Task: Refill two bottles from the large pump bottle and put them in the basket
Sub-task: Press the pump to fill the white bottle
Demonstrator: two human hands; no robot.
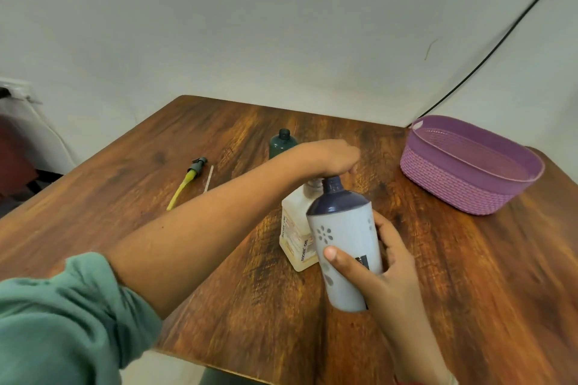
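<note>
My right hand [387, 269] grips a pale blue bottle [347, 247] with a dark blue shoulder and open neck, tilted and lifted off the table [469, 259]. Its neck sits right beside the top of the large pump bottle [295, 241], a cream bottle with a printed label standing just behind it. My left hand [334, 155] reaches across and rests closed over that pump top, which it hides. A dark green bottle [281, 144] with no cap stands farther back, partly behind my left wrist. The purple woven basket [453, 184] stands empty at the right.
A small pump head with a yellow tube [187, 180] lies on the table at the left, with a thin stick [209, 176] beside it. A black cable [500, 40] runs down the wall behind the basket. The table's near edge lies just below my arms.
</note>
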